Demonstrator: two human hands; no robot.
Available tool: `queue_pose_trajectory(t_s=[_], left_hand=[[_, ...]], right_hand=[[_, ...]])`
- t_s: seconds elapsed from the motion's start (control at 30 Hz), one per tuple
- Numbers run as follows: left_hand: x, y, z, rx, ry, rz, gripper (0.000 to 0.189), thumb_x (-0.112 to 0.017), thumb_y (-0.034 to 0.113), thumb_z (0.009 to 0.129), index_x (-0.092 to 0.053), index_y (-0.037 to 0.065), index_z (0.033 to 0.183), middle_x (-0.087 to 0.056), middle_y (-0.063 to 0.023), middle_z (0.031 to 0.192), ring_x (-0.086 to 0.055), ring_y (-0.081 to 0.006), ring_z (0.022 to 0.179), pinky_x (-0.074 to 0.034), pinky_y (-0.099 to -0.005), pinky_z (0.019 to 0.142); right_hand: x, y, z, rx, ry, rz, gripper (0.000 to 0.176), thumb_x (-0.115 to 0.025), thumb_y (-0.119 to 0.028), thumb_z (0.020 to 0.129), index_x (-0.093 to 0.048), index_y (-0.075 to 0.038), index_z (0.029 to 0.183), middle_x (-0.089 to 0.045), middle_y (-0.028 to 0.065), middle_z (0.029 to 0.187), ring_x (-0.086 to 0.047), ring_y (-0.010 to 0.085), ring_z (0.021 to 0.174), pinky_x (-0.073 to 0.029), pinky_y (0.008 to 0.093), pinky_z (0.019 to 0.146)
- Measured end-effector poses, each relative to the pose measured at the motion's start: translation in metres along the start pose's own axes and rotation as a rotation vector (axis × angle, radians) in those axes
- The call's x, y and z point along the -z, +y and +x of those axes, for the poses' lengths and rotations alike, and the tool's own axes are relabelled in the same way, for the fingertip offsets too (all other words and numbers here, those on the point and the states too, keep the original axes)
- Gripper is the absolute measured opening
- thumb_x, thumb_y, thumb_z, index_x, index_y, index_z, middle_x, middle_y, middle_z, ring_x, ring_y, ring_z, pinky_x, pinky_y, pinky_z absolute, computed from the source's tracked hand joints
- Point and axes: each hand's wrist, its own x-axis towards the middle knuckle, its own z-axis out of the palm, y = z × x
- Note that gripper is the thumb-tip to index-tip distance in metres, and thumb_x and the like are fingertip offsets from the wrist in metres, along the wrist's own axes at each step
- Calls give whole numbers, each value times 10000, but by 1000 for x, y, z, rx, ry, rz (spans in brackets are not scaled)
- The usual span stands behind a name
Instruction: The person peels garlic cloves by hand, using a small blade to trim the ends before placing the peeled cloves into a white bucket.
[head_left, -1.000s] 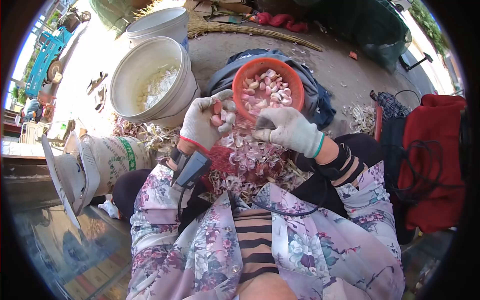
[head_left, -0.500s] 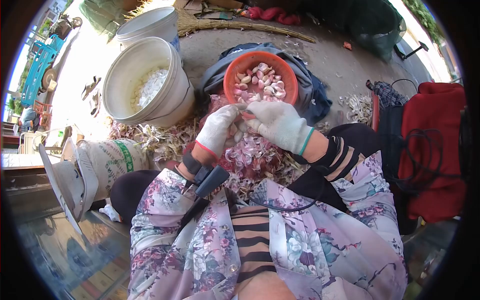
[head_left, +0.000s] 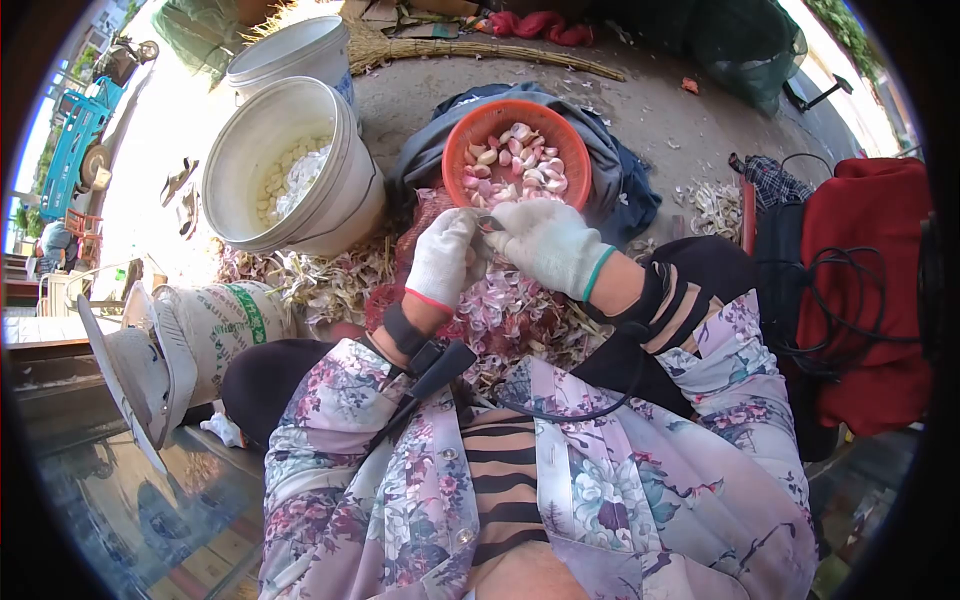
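My left hand [head_left: 442,258], in a white glove with a red cuff, is closed in front of an orange basket [head_left: 582,160]. My right hand [head_left: 552,245], in a white glove with a green cuff, is closed close beside it. Their fingertips meet around something small and dark that I cannot make out. Pinkish garlic cloves [head_left: 520,158] lie in the basket, just beyond the fingers. Under both hands spreads a heap of pink and white garlic skins [head_left: 500,310], partly over a red mesh bag [head_left: 425,215].
At the left, a white bucket [head_left: 345,205] holds pale peeled cloves [head_left: 290,175], with another bucket [head_left: 337,50] behind it. A hat [head_left: 130,365] leans against a printed sack [head_left: 225,325]. A red cloth [head_left: 865,290] with black cables lies at the right. A straw broom [head_left: 480,48] lies beyond the basket.
My left hand has turned a little more upright, and the fingers of both hands have shifted slightly around the small object. The view has moved slightly.
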Motion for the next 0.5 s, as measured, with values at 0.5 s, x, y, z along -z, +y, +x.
queue_pose_trajectory(t_s=[0.5], left_hand=[[4,3,2,-21,23,32,268,-437,219,1004,-643,54,1057,-508,12,637,-376,-60,454,-303,-219,437]], right_hand=[[-18,-3,4,-29,129,43,170,-571,-267,881,-620,-104,884,-661,74,764,-677,277,782,-524,385,668]])
